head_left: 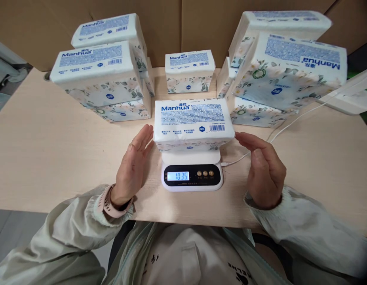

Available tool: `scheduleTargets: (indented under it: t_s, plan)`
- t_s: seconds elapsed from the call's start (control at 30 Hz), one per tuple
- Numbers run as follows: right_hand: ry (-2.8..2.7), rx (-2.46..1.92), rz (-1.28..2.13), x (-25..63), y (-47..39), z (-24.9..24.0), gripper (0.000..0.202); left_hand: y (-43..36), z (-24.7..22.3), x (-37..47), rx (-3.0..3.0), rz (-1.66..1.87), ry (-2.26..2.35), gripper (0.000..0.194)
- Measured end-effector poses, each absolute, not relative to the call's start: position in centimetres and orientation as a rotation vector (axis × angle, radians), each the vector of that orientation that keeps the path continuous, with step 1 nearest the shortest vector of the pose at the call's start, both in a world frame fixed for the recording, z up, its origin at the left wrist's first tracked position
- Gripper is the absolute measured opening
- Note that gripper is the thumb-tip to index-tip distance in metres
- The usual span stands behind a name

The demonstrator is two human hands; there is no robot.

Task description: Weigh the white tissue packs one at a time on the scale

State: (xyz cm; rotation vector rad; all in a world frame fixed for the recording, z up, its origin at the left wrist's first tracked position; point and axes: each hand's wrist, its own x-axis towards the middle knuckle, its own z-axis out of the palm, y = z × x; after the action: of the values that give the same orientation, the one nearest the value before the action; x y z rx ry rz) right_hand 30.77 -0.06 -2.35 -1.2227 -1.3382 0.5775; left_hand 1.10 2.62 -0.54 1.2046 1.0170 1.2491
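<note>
A tissue pack (pixel 193 120) printed "Manhua" lies on the platform of a small white scale (pixel 192 188), near the middle of the table (pixel 37 158). The scale's lit display reads 103.5, and three round buttons sit to the right of the digits.

The left hand (pixel 128 172) stands at the pack's left side, its fingers released and stretched forward, and a pink band (pixel 105 204) circles that wrist. The right hand (pixel 263 170) is at the opposite side, its fingers also released, loosely bent, with the tips at the pack's edge (whether either hand actually touches the wrapper, I cannot tell).

A white cable (pixel 286 122) plugs into the scale's right side and runs toward the far right. Beyond the scale, a single pack (pixel 188 79) sits between a left stack (pixel 97 85) and a right stack (pixel 286 77), all in similar flowered wrapping. Brown cardboard (pixel 162 31) rises behind them.
</note>
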Motion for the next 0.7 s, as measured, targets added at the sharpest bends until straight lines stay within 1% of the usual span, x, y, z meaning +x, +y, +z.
scheduleTargets:
  t_s: [0.2,0.47,0.53,0.7]
  plan:
    - [-1.347,-1.219,0.57,30.7,0.0,-2.5,0.035,2.6,-0.7,1.0,1.19,1.267,0.998,0.06]
    - [-1.392,-1.22,0.558,30.8,0.0,-2.1,0.037,2.7,-0.7,0.7,1.281,1.274,0.933,0.061]
    - [-1.452,-1.223,0.581,30.9,0.2,-2.0,0.04,2.9,-0.7,0.8,1.325,1.278,0.904,0.059]
    - [-1.716,-1.251,0.623,30.4,1.0,-1.1,0.056,3.4,-0.4,1.9,1.423,1.244,0.798,0.06]
